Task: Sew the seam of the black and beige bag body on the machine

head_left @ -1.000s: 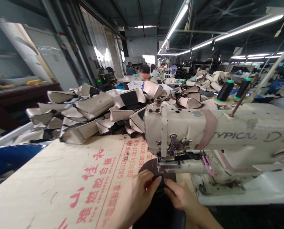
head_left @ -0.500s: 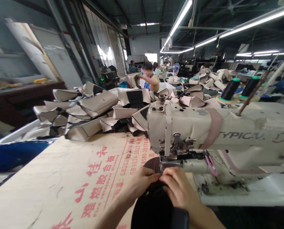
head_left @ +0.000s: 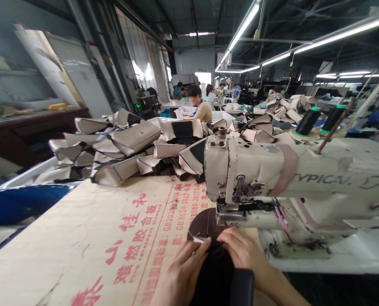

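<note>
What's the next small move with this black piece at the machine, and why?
Probably ease the black piece forward toward the presser foot of the sewing machine, keeping the edge pinched. The left hand and right hand both hold its top edge just in front of the foot, and the dark round panel reaches up to the foot.
</note>
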Demonstrator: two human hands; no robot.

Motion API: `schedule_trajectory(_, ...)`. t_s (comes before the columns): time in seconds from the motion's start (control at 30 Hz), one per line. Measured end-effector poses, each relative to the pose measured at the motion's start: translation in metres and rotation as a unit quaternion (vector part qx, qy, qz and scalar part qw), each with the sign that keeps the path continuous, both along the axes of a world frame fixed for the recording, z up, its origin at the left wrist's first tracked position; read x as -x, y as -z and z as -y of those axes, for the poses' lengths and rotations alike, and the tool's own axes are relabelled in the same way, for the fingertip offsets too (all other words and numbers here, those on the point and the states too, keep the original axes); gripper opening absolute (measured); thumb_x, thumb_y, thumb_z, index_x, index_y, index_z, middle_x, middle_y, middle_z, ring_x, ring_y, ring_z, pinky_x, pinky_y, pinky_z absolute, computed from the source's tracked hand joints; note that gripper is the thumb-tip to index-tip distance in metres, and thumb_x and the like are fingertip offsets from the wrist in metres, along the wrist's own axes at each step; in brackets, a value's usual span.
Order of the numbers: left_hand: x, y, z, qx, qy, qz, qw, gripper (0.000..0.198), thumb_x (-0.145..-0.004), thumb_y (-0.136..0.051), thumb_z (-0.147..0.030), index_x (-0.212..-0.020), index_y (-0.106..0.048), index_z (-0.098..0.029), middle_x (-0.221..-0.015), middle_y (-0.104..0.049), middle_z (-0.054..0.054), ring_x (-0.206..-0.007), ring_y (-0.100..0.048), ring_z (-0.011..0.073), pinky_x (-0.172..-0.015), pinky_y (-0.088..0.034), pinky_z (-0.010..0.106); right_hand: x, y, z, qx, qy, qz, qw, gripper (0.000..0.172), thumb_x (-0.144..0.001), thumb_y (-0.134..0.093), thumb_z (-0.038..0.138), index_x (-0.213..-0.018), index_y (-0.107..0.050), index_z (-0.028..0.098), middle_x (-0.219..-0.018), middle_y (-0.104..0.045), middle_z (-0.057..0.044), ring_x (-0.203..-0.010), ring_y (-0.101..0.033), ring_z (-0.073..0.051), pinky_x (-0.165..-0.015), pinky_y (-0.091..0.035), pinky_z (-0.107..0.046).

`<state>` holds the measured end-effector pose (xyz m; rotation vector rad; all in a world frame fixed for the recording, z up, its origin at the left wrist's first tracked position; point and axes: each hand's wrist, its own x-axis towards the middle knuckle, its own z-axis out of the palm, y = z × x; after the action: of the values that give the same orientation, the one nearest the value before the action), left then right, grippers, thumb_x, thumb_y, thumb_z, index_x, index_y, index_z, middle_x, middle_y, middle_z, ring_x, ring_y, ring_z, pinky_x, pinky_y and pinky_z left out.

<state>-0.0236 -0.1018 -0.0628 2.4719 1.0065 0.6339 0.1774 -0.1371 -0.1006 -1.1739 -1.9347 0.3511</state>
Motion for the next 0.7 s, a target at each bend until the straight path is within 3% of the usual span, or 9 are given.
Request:
schedule_trajectory(0.1, 0.000, 0.004, 0.000, -0.113, 0.033, -0.066, 0.991, 0.038, -0.086, -0.042, -0.013, -0.122, -0.054, -0.021, -0.107, -0.065, 0.005, -0.098, -0.060, 0.0182, -0.089, -0.049, 0.027, 0.001, 0.001, 0.001, 0.010, 0.010, -0.004, 1.000, 0.021, -0.092, -0.034, 0.013, -0.101, -0.051, 0.019, -0.097, -0.056, -0.005, -0.090, -0.053, -0.015, -0.080, -0.045, -0.027)
schedule_trajectory(0.2, -0.008, 0.001, -0.006, -0.122, 0.057, -0.093, 0.987, 0.034, -0.085, -0.040, -0.008, -0.111, -0.060, -0.019, -0.102, -0.065, 0.006, -0.093, -0.060, 0.0190, -0.086, -0.050, 0.030, 0.000, -0.001, 0.002, 0.027, 0.017, -0.007, 0.999, 0.019, -0.092, -0.036, 0.014, -0.102, -0.051, 0.020, -0.098, -0.055, -0.004, -0.091, -0.052, -0.015, -0.081, -0.044, -0.027)
schedule_trajectory(0.37, -0.022, -0.008, -0.012, 0.008, 0.054, -0.029, 0.998, 0.029, -0.091, -0.034, -0.014, -0.104, -0.059, -0.020, -0.096, -0.061, 0.005, -0.091, -0.057, 0.0157, -0.084, -0.049, 0.028, -0.005, -0.008, 0.004, 0.061, 0.004, 0.071, 0.996, 0.025, -0.092, -0.035, 0.012, -0.111, -0.049, 0.020, -0.102, -0.053, -0.005, -0.094, -0.050, -0.016, -0.084, -0.042, -0.028)
schedule_trajectory(0.57, -0.015, -0.003, -0.028, 0.174, 0.029, 0.029, 0.984, 0.023, -0.090, -0.045, -0.032, -0.098, -0.064, -0.025, -0.095, -0.062, 0.002, -0.092, -0.059, 0.0154, -0.084, -0.047, 0.027, -0.010, -0.012, -0.004, 0.071, -0.002, 0.114, 0.991, 0.018, -0.091, -0.037, 0.011, -0.097, -0.052, 0.018, -0.093, -0.053, -0.003, -0.087, -0.050, -0.015, -0.078, -0.041, -0.025)
schedule_trajectory(0.63, -0.002, 0.005, -0.031, 0.229, 0.023, 0.038, 0.973, 0.027, -0.087, -0.049, -0.039, -0.105, -0.065, -0.028, -0.108, -0.061, 0.002, -0.103, -0.057, 0.0183, -0.093, -0.044, 0.030, -0.010, -0.013, -0.005, 0.070, 0.004, 0.109, 0.992, 0.018, -0.091, -0.037, 0.011, -0.098, -0.052, 0.018, -0.092, -0.054, -0.004, -0.088, -0.050, -0.015, -0.078, -0.040, -0.025)
schedule_trajectory(0.7, 0.012, 0.015, -0.031, 0.299, 0.024, 0.047, 0.953, 0.035, -0.087, -0.047, -0.044, -0.117, -0.059, -0.032, -0.129, -0.052, 0.001, -0.120, -0.047, 0.0211, -0.105, -0.034, 0.036, -0.008, -0.014, -0.006, 0.072, 0.007, 0.110, 0.991, 0.018, -0.091, -0.037, 0.010, -0.098, -0.053, 0.018, -0.092, -0.054, -0.004, -0.087, -0.050, -0.015, -0.078, -0.040, -0.025)
